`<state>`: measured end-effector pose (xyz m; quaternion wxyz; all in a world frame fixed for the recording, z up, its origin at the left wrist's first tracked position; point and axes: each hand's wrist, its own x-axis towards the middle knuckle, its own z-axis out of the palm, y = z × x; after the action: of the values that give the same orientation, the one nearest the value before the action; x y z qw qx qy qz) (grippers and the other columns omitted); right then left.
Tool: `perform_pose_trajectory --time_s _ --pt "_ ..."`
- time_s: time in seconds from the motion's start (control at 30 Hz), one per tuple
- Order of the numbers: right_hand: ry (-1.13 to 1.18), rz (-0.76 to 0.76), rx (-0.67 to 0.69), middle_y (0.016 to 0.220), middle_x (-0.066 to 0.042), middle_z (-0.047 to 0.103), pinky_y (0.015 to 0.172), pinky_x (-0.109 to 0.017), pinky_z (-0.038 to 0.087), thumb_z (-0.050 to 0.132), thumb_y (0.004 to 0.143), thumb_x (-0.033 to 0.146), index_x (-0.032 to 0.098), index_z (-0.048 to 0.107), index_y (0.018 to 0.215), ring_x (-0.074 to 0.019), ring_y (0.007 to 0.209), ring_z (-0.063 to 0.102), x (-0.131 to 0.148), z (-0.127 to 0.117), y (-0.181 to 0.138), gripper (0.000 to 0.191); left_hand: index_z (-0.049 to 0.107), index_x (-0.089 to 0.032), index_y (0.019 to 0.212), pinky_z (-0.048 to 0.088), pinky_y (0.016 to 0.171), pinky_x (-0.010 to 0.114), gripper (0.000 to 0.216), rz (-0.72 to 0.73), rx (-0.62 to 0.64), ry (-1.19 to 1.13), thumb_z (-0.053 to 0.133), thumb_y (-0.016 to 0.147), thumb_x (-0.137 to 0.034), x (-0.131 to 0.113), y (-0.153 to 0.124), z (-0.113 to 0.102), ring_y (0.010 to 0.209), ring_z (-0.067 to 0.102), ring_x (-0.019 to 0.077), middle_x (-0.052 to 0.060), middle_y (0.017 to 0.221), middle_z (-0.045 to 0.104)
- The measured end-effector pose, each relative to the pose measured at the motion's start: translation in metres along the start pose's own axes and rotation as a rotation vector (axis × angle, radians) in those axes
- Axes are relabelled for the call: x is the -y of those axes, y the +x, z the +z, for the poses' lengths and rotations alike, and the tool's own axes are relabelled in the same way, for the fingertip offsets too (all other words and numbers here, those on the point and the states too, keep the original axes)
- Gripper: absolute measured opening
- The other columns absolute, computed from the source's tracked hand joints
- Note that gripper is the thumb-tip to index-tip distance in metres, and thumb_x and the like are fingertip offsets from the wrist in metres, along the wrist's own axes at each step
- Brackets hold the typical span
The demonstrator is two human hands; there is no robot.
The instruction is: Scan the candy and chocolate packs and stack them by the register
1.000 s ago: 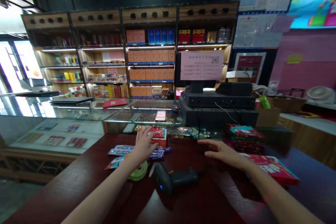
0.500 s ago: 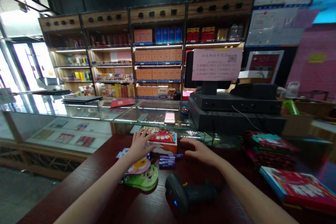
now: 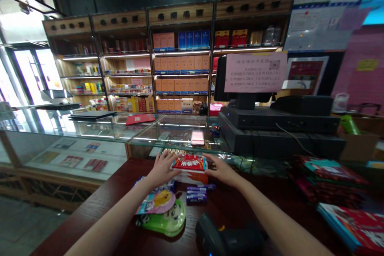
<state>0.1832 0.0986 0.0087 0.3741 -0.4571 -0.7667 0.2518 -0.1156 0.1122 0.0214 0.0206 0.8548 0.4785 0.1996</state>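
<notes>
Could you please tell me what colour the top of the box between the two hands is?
Red with white lettering, on the flat rectangular box; the head view shows it.

1. The red box (image 3: pixel 189 163) between the two hands carries large white characters on its lid, too smeared to make out.
2. The pale pink sign (image 3: pixel 255 72) taped to the back of the monitor has several lines of print and a small square code in its upper right corner; none of it is legible.
3. The notices (image 3: pixel 318 12) on the wall at the upper right are a blur.
4. The cartons on the shelves (image 3: pixel 180 64) show colours only, no readable brand.
</notes>
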Motion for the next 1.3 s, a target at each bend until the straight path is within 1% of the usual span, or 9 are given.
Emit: perform_pose_trajectory --time_s 0.2,0.4,0.57,0.73,0.9,1.03,1.2,1.3 --pt "-0.004 0.015 0.012 0.139 -0.01 0.06 0.11 -0.049 0.038 0.075 0.071 0.033 0.022 0.053 0.14 -0.031 0.126 0.056 -0.007 0.003 0.008 0.073 0.037 -0.04 0.148 0.012 0.116 0.067 0.065 0.012 0.033 -0.041 0.061 0.087 -0.042 0.003 0.004 0.003 0.146 0.029 0.0348 0.003 0.149 0.05" --pt "0.018 0.023 0.027 0.136 -0.012 0.062 0.109 -0.048 0.039 0.075 0.072 0.034 0.02 0.051 0.141 -0.0308 0.124 0.057 -0.007 0.003 0.007 0.074 0.037 -0.038 0.147 0.01 0.117 0.065 0.065 0.006 0.05 -0.058 0.06 0.087 -0.037 0.002 0.003 0.001 0.148 0.025 0.0326 0.002 0.149 0.049" --pt "0.075 0.033 0.012 0.136 -0.012 0.062 0.111 -0.048 0.039 0.078 0.068 0.032 0.019 0.052 0.14 -0.0311 0.124 0.058 -0.006 0.004 0.0 0.077 0.037 -0.034 0.147 0.011 0.117 0.065 0.067 0.002 0.042 -0.063 0.062 0.085 -0.038 -0.001 -0.001 0.002 0.148 0.026 0.0318 0.006 0.148 0.05" --pt "0.152 0.028 -0.015 0.137 -0.011 0.062 0.111 -0.049 0.038 0.08 0.066 0.03 0.023 0.052 0.139 -0.0309 0.124 0.058 -0.005 0.001 -0.015 0.079 0.038 -0.033 0.147 0.01 0.118 0.064 0.066 0.015 0.048 -0.079 0.06 0.085 -0.034 -0.009 -0.008 0.004 0.147 0.027 0.0316 0.006 0.15 0.048" --pt "0.259 0.016 -0.028 0.14 -0.012 0.059 0.113 -0.049 0.037 0.084 0.065 0.032 0.024 0.049 0.141 -0.0314 0.129 0.055 0.004 -0.007 -0.038 0.084 0.036 -0.033 0.148 0.009 0.118 0.065 0.067 0.056 0.008 -0.102 0.061 0.085 -0.033 -0.023 -0.017 0.005 0.146 0.029 0.0318 0.005 0.15 0.048" --pt "0.346 0.025 -0.055 0.142 -0.012 0.057 0.113 -0.049 0.038 0.084 0.065 0.032 0.025 0.047 0.141 -0.0307 0.129 0.055 0.012 -0.014 -0.057 0.084 0.034 -0.032 0.149 0.009 0.119 0.063 0.068 0.066 -0.008 -0.122 0.061 0.086 -0.036 -0.04 -0.024 0.002 0.147 0.028 0.0311 0.006 0.152 0.046" --pt "0.323 0.049 -0.145 0.141 -0.012 0.058 0.115 -0.052 0.033 0.083 0.065 0.033 0.026 0.049 0.139 -0.0312 0.133 0.051 0.019 -0.025 -0.084 0.082 0.035 -0.03 0.148 0.01 0.12 0.062 0.067 0.091 -0.048 -0.154 0.061 0.086 -0.034 -0.065 -0.029 0.0 0.147 0.028 0.0309 0.007 0.153 0.044" --pt "0.363 0.067 -0.172 0.143 -0.012 0.057 0.115 -0.052 0.033 0.084 0.066 0.033 0.028 0.048 0.14 -0.031 0.135 0.049 0.021 -0.032 -0.1 0.082 0.035 -0.029 0.149 0.009 0.12 0.062 0.07 0.102 -0.065 -0.179 0.062 0.085 -0.03 -0.077 -0.03 0.002 0.147 0.027 0.0313 0.009 0.153 0.043"
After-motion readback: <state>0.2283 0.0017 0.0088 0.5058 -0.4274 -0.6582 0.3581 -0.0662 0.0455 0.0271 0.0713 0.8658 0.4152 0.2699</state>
